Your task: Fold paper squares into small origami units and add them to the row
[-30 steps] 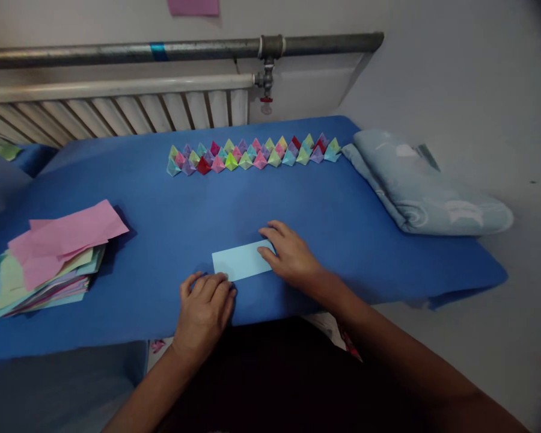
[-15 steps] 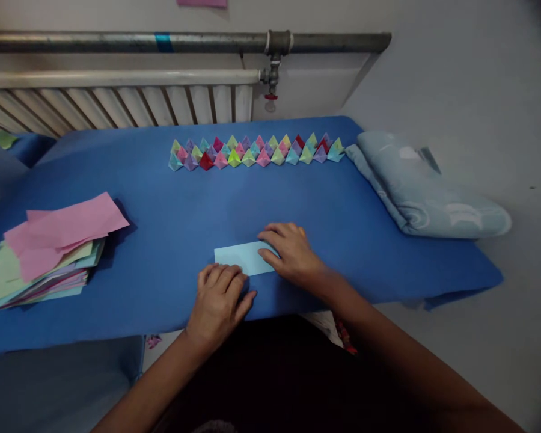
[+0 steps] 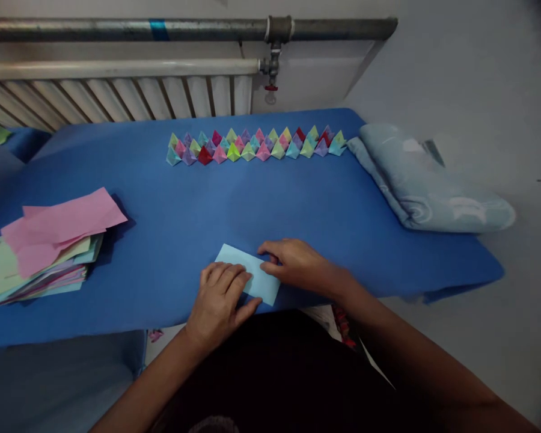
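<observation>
A light blue rectangle of paper (image 3: 265, 285) lies slanted on the blue-covered table (image 3: 184, 210) near its front edge. My left hand (image 3: 223, 297) rests on the paper's left part, fingers spread over it and thumb at its lower edge. At the paper's right upper side is my right hand (image 3: 293, 261), its thumb and index finger closed at the edge. Farther back, several folded paper pieces (image 3: 247, 151) in many colours stand in rows.
A stack of coloured paper sheets (image 3: 49, 258), pink on top, lies at the left. On the right rests a folded light blue blanket (image 3: 433, 186). Behind the table are a white radiator (image 3: 153, 96), a metal pipe (image 3: 216, 30) and a valve (image 3: 272, 88).
The light blue paper has turned clockwise, its right end now nearer the table's front edge. My right hand has bent its fingers inward. The view has shifted slightly.
</observation>
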Available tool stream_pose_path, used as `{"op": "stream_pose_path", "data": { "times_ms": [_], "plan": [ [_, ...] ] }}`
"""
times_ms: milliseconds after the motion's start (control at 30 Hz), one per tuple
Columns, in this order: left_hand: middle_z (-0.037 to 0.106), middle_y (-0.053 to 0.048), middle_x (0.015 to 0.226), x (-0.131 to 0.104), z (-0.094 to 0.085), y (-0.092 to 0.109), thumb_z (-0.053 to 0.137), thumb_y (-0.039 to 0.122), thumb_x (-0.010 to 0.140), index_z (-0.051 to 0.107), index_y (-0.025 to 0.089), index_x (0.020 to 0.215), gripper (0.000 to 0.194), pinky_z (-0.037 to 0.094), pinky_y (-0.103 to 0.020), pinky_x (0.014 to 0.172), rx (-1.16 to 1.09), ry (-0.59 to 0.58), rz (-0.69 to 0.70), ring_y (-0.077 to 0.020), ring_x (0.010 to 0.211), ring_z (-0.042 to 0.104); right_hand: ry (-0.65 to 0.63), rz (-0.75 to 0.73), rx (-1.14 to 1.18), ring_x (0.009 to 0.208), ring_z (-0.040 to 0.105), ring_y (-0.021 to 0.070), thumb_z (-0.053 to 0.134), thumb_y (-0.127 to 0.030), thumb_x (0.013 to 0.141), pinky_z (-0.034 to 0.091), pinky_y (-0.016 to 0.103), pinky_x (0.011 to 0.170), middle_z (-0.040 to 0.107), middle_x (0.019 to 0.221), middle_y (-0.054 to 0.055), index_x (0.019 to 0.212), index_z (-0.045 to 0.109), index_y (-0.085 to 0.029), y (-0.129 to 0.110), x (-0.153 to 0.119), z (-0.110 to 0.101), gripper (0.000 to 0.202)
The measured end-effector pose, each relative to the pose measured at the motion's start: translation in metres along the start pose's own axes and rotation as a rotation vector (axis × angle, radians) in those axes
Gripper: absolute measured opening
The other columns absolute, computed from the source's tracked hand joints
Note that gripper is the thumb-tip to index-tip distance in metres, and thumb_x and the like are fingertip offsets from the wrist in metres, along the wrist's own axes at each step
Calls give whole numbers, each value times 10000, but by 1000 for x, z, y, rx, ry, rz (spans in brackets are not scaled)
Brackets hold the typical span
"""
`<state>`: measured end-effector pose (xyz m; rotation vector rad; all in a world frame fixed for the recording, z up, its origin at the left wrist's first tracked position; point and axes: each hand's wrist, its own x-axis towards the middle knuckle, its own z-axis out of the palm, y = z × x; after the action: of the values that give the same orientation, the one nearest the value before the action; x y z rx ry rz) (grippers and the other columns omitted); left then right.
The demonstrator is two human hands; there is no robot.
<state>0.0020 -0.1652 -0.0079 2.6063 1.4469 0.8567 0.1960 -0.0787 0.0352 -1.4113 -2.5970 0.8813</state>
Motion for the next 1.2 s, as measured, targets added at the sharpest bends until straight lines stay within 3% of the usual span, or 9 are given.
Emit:
{"op": "stream_pose_path", "data": {
  "times_ms": [133,233,433,700,933,1200],
  "plan": [
    [629,-157,1172,-5,-4,-2,664,488,809,552,130,1173,523,432,-475,900,-39,-113,76,-303,1060,547,51,5,16,661,561,148,563,-194,812,337,258,613,652,692,-10,1061,659,-197,-3,-11,9,267],
    [616,-156,1207,-10,-7,-3,659,420,832,550,125,1186,473,424,-478,916,-32,-164,105,-309,1100,528,106,-32,17,679,550,148,558,-141,816,357,266,650,637,688,-6,973,657,-184,-4,-16,13,191],
    [645,-133,1128,-7,-4,-1,625,330,873,565,122,1137,342,444,-437,893,-49,-95,97,-268,1032,555,255,-194,73,946,561,209,626,-252,849,395,365,867,660,998,61,997,627,-188,3,-34,16,161],
    [680,-97,1003,4,1,2,603,236,890,606,120,1043,192,459,-389,817,-26,-41,92,-231,929,580,235,-360,22,1112,513,254,685,-237,773,345,427,919,616,1226,72,1113,603,-233,17,-59,36,349],
    [686,-88,994,4,1,4,584,158,888,633,141,995,119,466,-401,804,9,-36,114,-238,916,587,418,-339,13,933,584,199,544,-142,883,370,369,806,677,1032,72,1036,624,-195,22,-57,47,181],
    [675,-102,1003,1,-2,10,587,167,882,641,130,985,122,471,-434,823,15,-81,70,-261,942,583,471,-264,4,844,580,188,551,-154,899,376,353,767,689,1005,67,934,670,-185,27,-55,46,128]
  ]
}}
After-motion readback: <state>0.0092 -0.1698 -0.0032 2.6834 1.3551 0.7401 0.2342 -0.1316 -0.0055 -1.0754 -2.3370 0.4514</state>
